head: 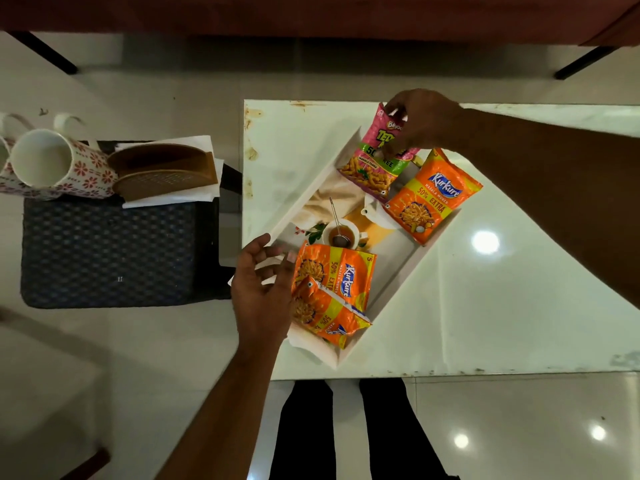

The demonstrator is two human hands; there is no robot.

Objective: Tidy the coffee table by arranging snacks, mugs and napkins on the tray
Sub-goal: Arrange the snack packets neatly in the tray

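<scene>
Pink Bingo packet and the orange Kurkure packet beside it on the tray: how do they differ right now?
Colour: the pink Bingo packet is pink and green; the orange Kurkure packet is orange and yellow. Hold: the right hand pinches the pink Bingo packet; no hand touches the orange Kurkure packet, which lies in the tray. Both are snack bags at the tray's far end, side by side.

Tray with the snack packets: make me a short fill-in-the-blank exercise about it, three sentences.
The right hand grips the ___ packet.
The tray holds ___ orange packets.
The mugs sit off the table, on the person's ___ side.
Missing words: pink, three, left.
</scene>
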